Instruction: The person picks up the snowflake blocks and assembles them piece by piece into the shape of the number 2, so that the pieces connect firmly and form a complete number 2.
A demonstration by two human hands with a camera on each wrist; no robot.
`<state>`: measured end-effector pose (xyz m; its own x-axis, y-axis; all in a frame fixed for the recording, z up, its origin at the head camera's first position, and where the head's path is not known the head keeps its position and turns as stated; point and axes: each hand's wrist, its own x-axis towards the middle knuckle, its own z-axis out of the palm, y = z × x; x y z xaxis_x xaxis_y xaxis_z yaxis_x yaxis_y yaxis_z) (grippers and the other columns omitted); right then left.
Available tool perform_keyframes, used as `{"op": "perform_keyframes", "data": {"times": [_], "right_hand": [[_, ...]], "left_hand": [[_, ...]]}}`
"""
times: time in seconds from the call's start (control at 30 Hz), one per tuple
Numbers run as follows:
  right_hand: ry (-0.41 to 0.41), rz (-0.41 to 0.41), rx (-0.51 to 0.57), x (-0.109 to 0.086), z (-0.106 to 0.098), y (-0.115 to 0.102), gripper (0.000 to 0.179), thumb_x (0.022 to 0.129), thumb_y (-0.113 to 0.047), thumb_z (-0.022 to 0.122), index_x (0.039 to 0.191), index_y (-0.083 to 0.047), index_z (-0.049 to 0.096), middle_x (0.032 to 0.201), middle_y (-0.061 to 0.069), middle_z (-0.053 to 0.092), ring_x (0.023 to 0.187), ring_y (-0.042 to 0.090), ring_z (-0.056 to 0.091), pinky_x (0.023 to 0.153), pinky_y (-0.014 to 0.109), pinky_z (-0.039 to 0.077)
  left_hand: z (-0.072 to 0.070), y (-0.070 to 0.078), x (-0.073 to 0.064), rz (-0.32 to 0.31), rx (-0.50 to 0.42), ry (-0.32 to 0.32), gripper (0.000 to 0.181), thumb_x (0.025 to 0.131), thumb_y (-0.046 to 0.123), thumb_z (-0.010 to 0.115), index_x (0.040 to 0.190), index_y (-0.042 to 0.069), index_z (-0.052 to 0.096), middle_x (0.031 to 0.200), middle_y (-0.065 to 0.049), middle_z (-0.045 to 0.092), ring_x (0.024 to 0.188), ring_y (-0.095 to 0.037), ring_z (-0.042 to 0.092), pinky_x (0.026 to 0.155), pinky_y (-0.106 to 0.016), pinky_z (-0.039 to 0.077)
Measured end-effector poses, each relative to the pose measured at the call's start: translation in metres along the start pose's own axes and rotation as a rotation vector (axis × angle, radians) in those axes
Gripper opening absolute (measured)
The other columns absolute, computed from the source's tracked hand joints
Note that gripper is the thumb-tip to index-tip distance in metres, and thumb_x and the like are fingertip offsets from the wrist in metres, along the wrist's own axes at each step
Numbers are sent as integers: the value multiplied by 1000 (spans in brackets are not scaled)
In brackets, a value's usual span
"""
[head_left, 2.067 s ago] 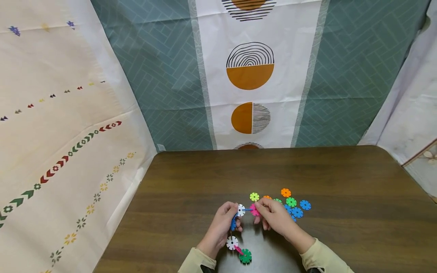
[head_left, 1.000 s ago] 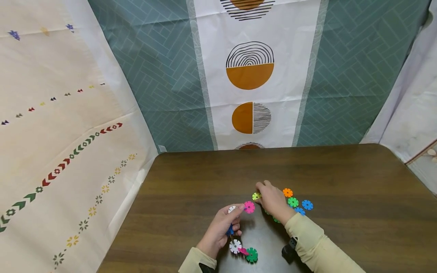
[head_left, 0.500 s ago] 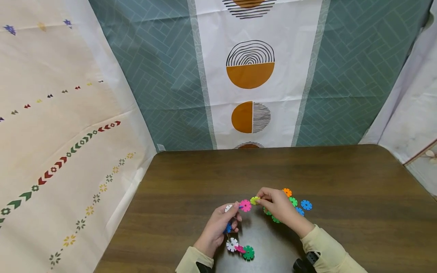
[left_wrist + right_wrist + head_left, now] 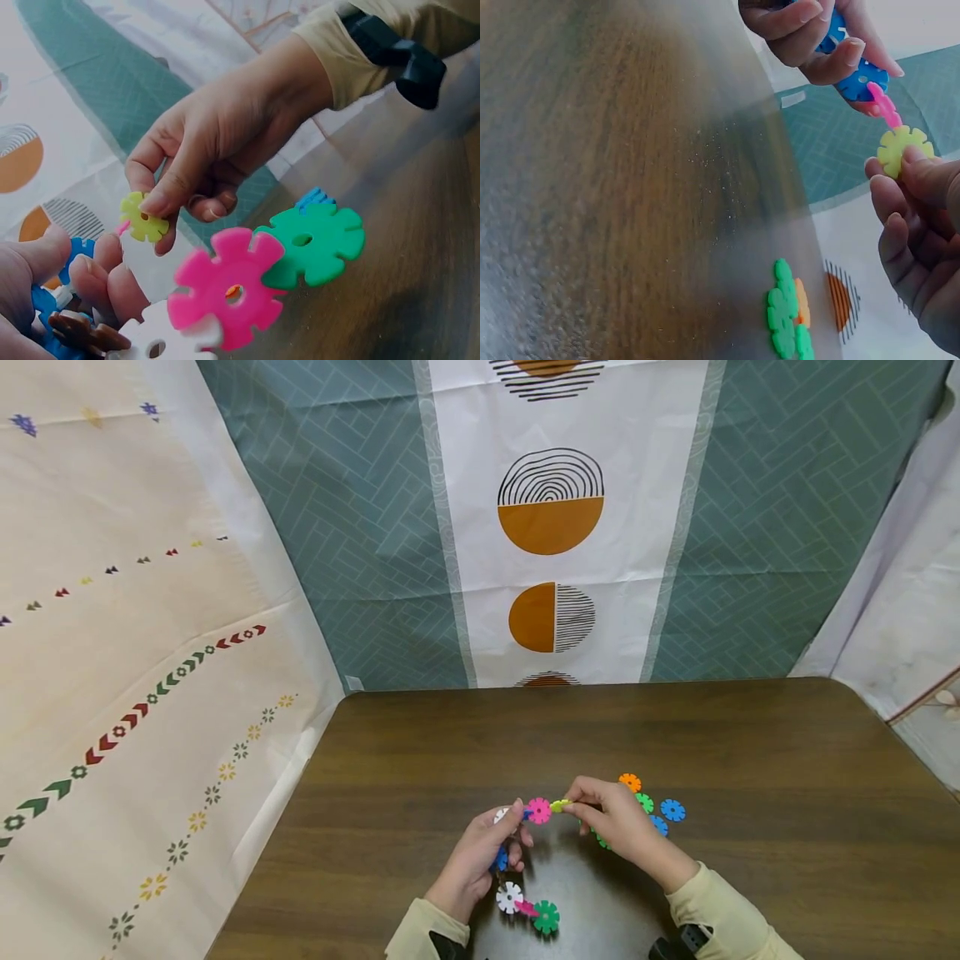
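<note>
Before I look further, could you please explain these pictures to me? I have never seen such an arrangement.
Of course. There is no machine working here, only one person's two bare hands above a brown table. The wide view is taken from the person's head, looking forward and down. The two closer views are taken from the left and right wrists.

The left hand holds a chain of joined, notched discs. The right hand pinches a yellow disc against a pink disc; I cannot tell if they are locked together. Near the right hand, loose orange, green and blue discs lie on the table.
</note>
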<state>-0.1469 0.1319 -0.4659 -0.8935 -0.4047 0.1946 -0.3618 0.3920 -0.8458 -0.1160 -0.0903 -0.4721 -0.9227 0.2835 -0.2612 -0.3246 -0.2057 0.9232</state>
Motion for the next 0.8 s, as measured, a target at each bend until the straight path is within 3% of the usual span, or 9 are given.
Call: {"op": "perform_keyframes", "data": {"times": [0.27, 0.47, 0.67, 0.8], "right_hand": [[-4, -17, 16, -2, -1, -3, 7, 93, -15, 66, 87, -14, 63, 69, 7, 65, 56, 21, 60, 45, 24, 40], [2, -32, -35, -6, 0, -1, 10, 94, -14, 65, 84, -15, 61, 61, -5, 62, 54, 17, 59, 42, 22, 36], [-35, -5, -42, -5, -8, 3, 5, 91, -16, 69, 95, -14, 66, 81, 3, 68, 58, 17, 59, 50, 27, 47], [-8, 59, -251, -4, -14, 7, 24, 83, -15, 77, 105, -12, 69, 93, 0, 66, 67, 16, 57, 59, 30, 49]], "left_hand": [[3, -3, 0, -20, -1, -11, 39, 99, 39, 56, 97, 0, 59, 66, 3, 61, 42, -2, 47, 46, -22, 49], [8, -5, 1, -37, 0, -40, 42, 98, 37, 58, 101, -5, 58, 66, 2, 61, 42, -3, 49, 46, -21, 49], [12, -3, 4, -23, 40, -16, 49, 96, 39, 61, 103, -10, 58, 66, 1, 61, 41, -4, 47, 46, -23, 50], [11, -2, 4, -21, 61, -6, 39, 96, 38, 62, 92, -1, 59, 63, 2, 56, 41, -3, 43, 45, -22, 48]]}}
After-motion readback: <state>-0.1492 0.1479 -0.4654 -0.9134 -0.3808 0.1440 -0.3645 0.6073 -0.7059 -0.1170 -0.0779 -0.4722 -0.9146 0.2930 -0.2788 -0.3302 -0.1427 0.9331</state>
